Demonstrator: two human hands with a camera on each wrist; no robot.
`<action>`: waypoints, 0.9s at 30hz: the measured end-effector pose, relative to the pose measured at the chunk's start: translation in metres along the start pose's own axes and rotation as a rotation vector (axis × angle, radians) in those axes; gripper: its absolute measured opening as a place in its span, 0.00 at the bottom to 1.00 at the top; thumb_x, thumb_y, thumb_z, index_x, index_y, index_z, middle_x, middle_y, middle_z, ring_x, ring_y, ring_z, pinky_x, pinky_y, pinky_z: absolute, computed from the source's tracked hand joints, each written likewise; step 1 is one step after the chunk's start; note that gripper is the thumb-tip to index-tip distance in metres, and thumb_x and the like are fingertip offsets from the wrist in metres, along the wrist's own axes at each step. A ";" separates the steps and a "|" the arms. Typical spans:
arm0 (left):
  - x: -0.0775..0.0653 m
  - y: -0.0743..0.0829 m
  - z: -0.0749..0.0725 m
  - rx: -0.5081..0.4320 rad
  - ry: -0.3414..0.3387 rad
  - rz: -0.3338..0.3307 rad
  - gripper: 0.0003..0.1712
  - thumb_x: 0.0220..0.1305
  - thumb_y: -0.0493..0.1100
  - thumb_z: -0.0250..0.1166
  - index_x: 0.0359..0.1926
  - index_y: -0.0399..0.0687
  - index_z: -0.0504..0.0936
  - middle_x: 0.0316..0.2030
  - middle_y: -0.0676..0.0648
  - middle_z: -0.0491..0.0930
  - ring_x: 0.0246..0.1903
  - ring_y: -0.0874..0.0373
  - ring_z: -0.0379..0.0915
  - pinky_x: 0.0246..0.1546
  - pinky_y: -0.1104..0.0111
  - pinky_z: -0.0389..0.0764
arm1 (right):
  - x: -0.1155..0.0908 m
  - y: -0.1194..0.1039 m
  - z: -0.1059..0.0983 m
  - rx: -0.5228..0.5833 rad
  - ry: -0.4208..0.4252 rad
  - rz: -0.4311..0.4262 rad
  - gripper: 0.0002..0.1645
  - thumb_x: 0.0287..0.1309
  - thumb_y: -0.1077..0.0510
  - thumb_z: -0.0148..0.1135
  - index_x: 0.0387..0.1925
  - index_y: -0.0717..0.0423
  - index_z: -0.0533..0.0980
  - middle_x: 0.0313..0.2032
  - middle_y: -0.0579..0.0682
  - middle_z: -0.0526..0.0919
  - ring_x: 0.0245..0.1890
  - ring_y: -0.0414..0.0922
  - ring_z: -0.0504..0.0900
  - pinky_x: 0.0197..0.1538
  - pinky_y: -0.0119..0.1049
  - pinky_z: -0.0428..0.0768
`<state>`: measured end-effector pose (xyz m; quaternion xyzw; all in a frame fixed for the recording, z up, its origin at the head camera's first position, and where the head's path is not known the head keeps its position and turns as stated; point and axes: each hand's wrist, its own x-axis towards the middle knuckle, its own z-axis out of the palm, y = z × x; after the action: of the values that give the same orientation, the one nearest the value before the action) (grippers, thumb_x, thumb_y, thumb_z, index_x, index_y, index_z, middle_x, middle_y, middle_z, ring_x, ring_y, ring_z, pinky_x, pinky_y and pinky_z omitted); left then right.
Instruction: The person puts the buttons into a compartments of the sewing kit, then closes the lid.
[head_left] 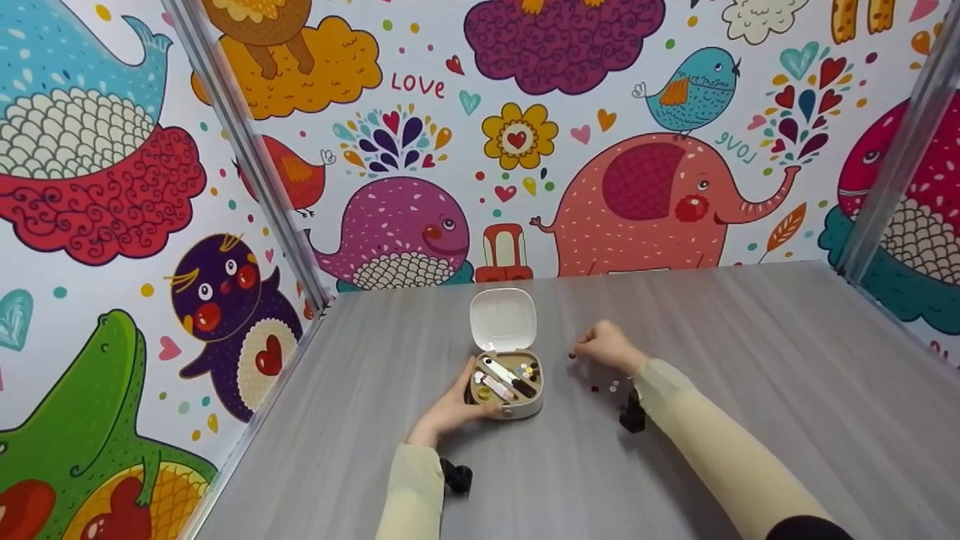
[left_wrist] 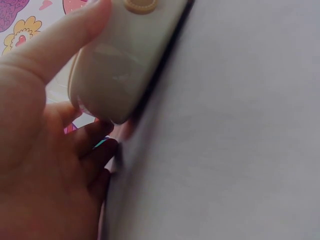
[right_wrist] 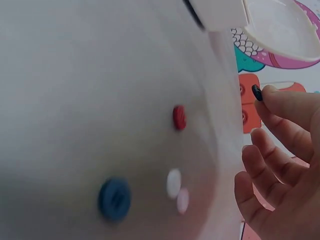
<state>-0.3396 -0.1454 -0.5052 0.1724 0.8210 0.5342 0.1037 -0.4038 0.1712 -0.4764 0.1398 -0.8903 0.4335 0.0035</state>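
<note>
A beige sewing box (head_left: 525, 409) stands on the table with its white lid (head_left: 502, 319) tipped up and back. My left hand (head_left: 454, 405) grips the box at its left side, the thumb across the front and the fingers round the side. To the right of the box, my right hand (head_left: 609, 346) pinches a small black button (right_wrist: 257, 92) between thumb and forefinger, just above the table. Below that hand lie a red button (right_wrist: 179, 117), a white button (right_wrist: 173, 183), a pink button (right_wrist: 182, 200) and a dark blue button (right_wrist: 115, 199).
Inside the box are a white and black tool (head_left: 510, 376), a pinkish tube (head_left: 496, 388), a yellow item (head_left: 484, 393) and several coloured buttons (head_left: 528, 370). The grey table (head_left: 360, 390) meets cartoon-printed walls (head_left: 517, 195) at the back and left.
</note>
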 end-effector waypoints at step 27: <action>0.003 0.000 0.002 0.000 0.012 0.024 0.67 0.50 0.48 0.76 0.76 0.37 0.37 0.74 0.32 0.41 0.71 0.37 0.41 0.69 0.48 0.47 | 0.018 -0.043 0.049 -0.037 0.062 -0.065 0.06 0.48 0.63 0.69 0.20 0.61 0.83 0.24 0.47 0.76 0.24 0.41 0.70 0.24 0.30 0.68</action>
<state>-0.3414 -0.1427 -0.5059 0.1787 0.8196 0.5365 0.0923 -0.4045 0.1037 -0.4713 0.1550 -0.8927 0.4205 0.0477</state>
